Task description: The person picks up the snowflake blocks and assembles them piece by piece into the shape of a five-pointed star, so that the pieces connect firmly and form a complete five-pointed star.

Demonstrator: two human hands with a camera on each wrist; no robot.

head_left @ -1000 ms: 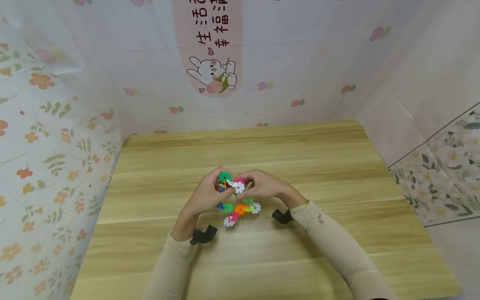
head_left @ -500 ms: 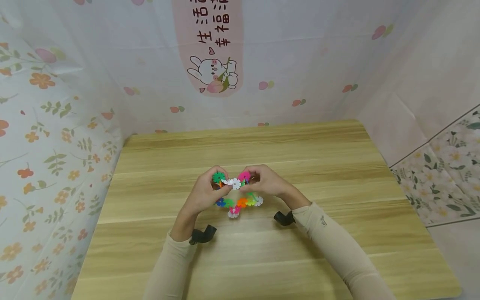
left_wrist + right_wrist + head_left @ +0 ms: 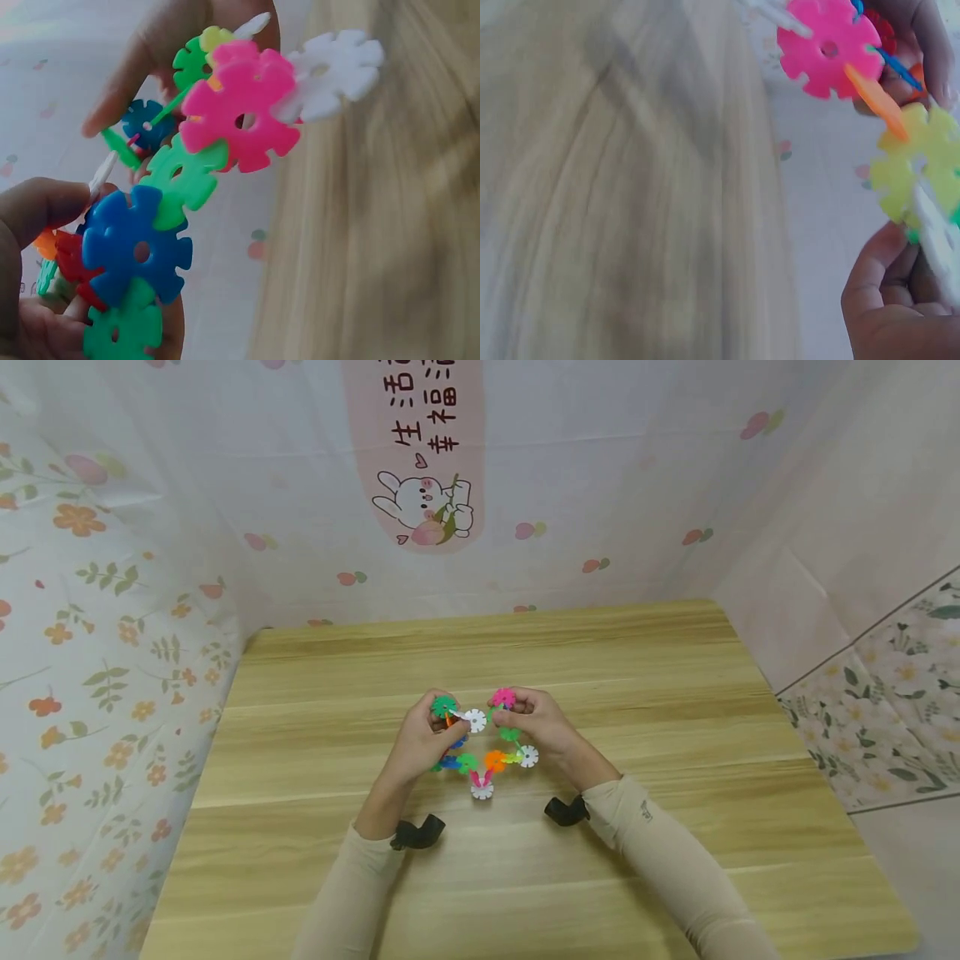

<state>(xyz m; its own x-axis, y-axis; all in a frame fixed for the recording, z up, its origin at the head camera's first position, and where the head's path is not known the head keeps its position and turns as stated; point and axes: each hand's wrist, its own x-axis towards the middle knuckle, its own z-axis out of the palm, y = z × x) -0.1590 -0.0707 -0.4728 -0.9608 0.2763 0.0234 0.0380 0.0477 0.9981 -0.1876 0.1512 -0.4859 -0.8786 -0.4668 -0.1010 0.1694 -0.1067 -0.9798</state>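
A loop-like chain of colourful plastic snowflake discs (image 3: 495,761) hangs between my two hands above the table. My left hand (image 3: 420,742) pinches its left end, close to a green disc (image 3: 445,707) and a white disc (image 3: 475,720). At the other end, my right hand (image 3: 546,728) grips the chain near a pink disc (image 3: 504,697), with thumb and fingers around small green and blue pieces. A gap separates the white disc from the pink one. In the left wrist view, a blue disc (image 3: 139,251) lies by my left fingers. A yellow disc (image 3: 915,165) hides part of my right hand in the right wrist view.
The wooden table (image 3: 600,877) extends all around below the hands. A printed cloth (image 3: 600,485) rises behind its back edge, and a flowered cloth (image 3: 112,693) hangs at the left. Black curved mounts (image 3: 418,832) stick out from both wrists.
The two ends of the chain, close together earlier, have moved apart as my right hand shifted slightly right. The chain's lower part has swung to the right and spread wider.
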